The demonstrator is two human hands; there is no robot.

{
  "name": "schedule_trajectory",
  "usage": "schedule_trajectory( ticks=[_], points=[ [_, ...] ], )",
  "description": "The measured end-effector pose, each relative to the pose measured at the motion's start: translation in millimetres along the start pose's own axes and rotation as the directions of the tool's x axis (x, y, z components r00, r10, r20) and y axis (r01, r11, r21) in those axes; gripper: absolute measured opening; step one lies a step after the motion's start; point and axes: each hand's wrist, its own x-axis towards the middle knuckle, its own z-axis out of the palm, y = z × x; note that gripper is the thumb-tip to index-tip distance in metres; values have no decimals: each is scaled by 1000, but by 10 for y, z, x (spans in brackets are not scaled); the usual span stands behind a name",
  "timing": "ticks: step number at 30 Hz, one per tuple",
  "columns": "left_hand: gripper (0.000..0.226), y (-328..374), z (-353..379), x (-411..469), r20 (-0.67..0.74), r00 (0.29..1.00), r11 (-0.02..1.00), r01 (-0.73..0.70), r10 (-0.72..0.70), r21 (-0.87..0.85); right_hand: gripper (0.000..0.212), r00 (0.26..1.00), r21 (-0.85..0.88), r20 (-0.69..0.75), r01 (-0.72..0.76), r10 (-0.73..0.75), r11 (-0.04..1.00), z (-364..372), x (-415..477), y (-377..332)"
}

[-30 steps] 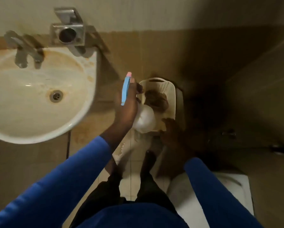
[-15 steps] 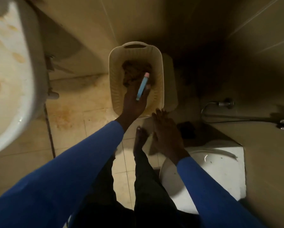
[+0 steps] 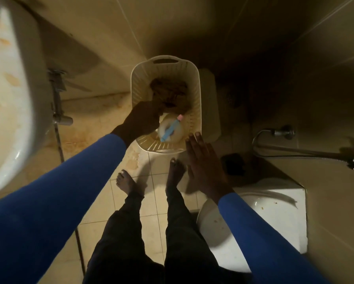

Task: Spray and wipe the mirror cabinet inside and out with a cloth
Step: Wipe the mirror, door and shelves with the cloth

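A second ago the left hand held the bottle up beside the sink. Half a second ago it held it over the basket. Now the bottle [image 3: 173, 133] sits inside the basket [image 3: 198, 93], at its near end, close to the near rim and nearer the right wall than the left.

The left hand [image 3: 142, 119] is down in the basket over the near-left rim, right against the bottle's left side, with its fingers reaching toward the brown cloth [image 3: 170, 92] at the far end. The hand is in shadow, so I cannot tell whether the fingers are curled on the cloth, on the bottle, or on nothing.

The right hand [image 3: 202, 160] hangs flat outside the near-right corner, fingers straight and together, holding nothing.

The spraying part looks finished or paused, and the cloth is probably next in hand. No mirror cabinet is in view.

The bottle seems to stand upright, since its round white shoulder faces the camera, so its long axis runs up from the basket's bottom. The blue sprayer [image 3: 169, 132] lies across the top from near-left to far-right. Its pink nozzle [image 3: 180, 117] points at the far-right, toward the right wall.
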Motion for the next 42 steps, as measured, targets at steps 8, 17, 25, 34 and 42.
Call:
schedule_trajectory(
  ticks=[8, 17, 25, 34, 42],
  points=[
    [72, 53, 280, 768, -28, 983, 939, -163, 180, 303, 72, 994, 12, -110, 28, -27, 1000, 189, 0, 74],
    [61, -135, 505, 1164, -41, 982, 912, -156, 185, 380, 73, 984, 55, -176, 7, 3, 998, 325, 14, 59],
    [48, 9, -175, 638, -199, 966, 838, 28, -162, -546, 81, 999, 92, 37, -8, 5, 996, 37, 9, 50],
    [55, -112, -1375, -1319, -88, 987, 153, -68, -131, -986, 64, 879, 252, -476, 103, 30, 962, -957, 1, -692],
    [48, -267, -2738, -3371, -348, 937, -349, -338, -35, -874, 55, 626, -4, -741, 355, -241, 935, -2648, 278, -1991]
  ],
)
